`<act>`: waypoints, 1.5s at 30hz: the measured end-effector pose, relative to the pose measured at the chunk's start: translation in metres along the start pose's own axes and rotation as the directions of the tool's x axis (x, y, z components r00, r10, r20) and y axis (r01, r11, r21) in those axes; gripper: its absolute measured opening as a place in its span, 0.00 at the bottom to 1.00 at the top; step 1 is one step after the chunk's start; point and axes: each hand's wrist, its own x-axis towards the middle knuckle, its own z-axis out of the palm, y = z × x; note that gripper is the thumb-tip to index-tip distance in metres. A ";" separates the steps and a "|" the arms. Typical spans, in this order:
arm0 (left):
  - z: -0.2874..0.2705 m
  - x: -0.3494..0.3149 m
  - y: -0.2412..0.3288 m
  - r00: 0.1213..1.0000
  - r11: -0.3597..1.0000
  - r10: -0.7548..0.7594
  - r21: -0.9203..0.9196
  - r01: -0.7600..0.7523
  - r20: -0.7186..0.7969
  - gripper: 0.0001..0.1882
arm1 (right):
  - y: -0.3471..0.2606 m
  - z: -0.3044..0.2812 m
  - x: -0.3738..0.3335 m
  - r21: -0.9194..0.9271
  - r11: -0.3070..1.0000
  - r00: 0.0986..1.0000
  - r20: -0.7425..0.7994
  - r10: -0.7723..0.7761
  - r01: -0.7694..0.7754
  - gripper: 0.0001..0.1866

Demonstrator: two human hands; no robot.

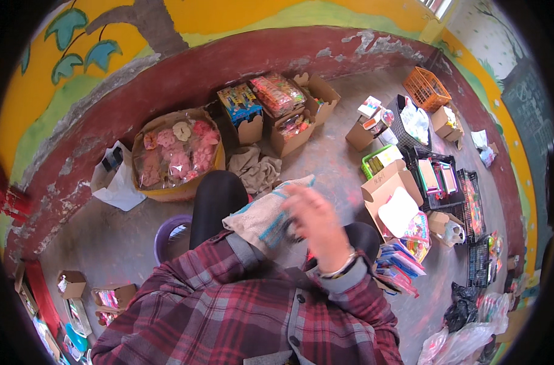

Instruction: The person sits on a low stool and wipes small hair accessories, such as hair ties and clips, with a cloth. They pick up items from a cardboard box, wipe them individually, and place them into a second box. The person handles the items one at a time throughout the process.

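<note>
A beige-grey cloth (262, 222) with blue stripes lies draped over the end of my left arm, between my knees. My left hand is hidden under the cloth, so its fingers do not show. My right hand (318, 228) is raised just right of the cloth and blurred by motion. Its fingers look stretched out and apart, with nothing clear in them. A small dark shape beside the right thumb is too blurred to name. Left of my knees stands a purple bucket (162, 240).
Ahead are a large box of pink bagged goods (140, 187), a crumpled brown cloth (255, 169) and cartons of packets (295, 143). To the right stand an open cardboard box (389, 182), black crates (479, 261) and an orange crate (428, 88). Plastic bags (466, 340) lie lower right.
</note>
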 end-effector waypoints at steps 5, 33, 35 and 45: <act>-0.005 0.015 -0.004 0.977 0.564 0.177 0.801 -0.201 0.120 0.08 | 0.019 -0.064 0.008 0.583 0.809 0.993 -0.117 -0.011 0.078 0.19; -0.004 0.011 -0.022 0.984 0.805 -0.175 -0.580 0.125 -0.030 0.13 | 0.053 -0.070 -0.012 -0.746 0.621 0.671 -0.334 -0.662 0.241 0.17; -0.006 0.009 -0.020 0.967 0.862 -0.226 -0.487 0.143 -0.117 0.13 | 0.068 -0.082 -0.021 -0.645 0.741 0.726 -0.418 -0.546 0.185 0.15; 0.000 0.010 -0.010 0.867 0.762 -0.400 -0.634 0.134 -0.297 0.24 | 0.110 -0.101 -0.031 -0.301 0.947 0.823 -0.507 -0.256 0.109 0.10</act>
